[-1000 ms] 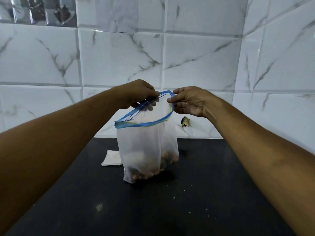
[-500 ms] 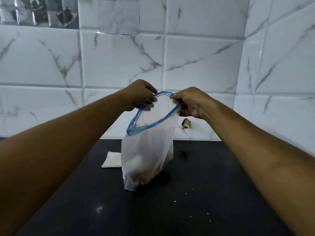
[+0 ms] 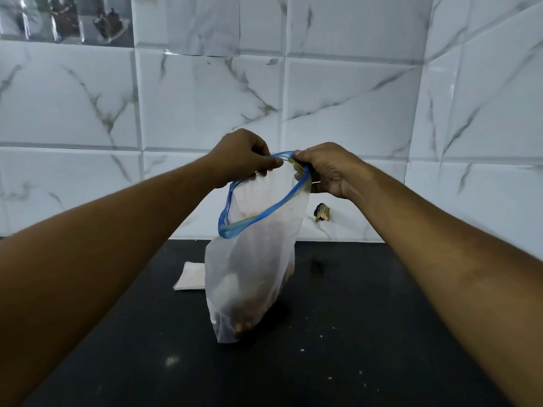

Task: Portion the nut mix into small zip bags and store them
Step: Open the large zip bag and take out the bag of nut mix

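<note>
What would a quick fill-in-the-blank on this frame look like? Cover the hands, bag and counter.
1. The left hand and right hand both pinch the ____ zip rim of the zip bag.
2. The bag's mouth is ____, not sealed.
3. The nut mix lies at the ____ of the bag.
4. Under the bag is a ____ countertop.

Missing words: blue; open; bottom; black

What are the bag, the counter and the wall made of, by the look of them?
Bag: thin frosted plastic, it seems; limp, translucent, blue zip rim.
Counter: dark polished stone, probably; speckled, faint sheen.
Wall: glossy marble-look tiles, likely ceramic; grey veins, joints, reflections.
</note>
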{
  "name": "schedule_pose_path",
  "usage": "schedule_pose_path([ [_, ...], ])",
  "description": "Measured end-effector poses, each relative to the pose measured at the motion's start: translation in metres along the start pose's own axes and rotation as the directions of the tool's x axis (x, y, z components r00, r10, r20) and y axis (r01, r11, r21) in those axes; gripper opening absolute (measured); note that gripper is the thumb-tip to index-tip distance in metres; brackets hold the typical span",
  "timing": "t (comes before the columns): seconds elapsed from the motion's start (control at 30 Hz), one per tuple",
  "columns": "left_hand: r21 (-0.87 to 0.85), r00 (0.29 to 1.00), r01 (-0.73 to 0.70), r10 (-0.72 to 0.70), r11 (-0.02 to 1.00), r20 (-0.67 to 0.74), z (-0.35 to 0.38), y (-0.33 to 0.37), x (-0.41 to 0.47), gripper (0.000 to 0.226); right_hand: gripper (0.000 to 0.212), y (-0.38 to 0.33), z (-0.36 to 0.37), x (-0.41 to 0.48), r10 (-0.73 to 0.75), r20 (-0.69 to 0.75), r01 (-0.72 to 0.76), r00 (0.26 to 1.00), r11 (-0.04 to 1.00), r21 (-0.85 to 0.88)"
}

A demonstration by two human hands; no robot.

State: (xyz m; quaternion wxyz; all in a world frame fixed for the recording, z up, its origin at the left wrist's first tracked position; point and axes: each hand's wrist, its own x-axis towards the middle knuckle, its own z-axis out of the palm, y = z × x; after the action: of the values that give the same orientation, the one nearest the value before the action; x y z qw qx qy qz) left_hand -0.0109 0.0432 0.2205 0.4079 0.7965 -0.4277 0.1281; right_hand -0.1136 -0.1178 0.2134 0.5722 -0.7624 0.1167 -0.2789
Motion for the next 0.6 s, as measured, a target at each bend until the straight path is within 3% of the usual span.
schedule_pose_path([
  [0.2, -0.149, 0.987, 0.125, -0.108, 0.981, 0.12, -0.004, 0.001, 0.0, 0.034, 0.02, 0.005, 0.007, 0.009, 0.088, 0.042, -0.092, 0.995, 0.989, 0.114],
  [0.33, -0.189, 0.994, 0.09, -0.076, 0.978, 0.082, 0.0, -0.006, 0.0, 0.018, 0.02, 0.009, 0.007, 0.01, 0.071, 0.056, -0.079, 0.996, 0.985, 0.153],
  [0.47, -0.121, 0.997, 0.063, -0.056, 0.991, 0.061, -0.002, -0.01, 0.0, 0.025, 0.02, 0.016, -0.002, 0.007, -0.056, 0.117, 0.047, 0.992, 0.996, 0.076],
  [0.6, -0.179, 0.975, 0.203, -0.181, 0.963, 0.133, -0.001, -0.017, 0.001, 0.026, 0.008, 0.014, -0.009, 0.002, -0.092, 0.137, 0.107, 0.986, 0.989, -0.105],
])
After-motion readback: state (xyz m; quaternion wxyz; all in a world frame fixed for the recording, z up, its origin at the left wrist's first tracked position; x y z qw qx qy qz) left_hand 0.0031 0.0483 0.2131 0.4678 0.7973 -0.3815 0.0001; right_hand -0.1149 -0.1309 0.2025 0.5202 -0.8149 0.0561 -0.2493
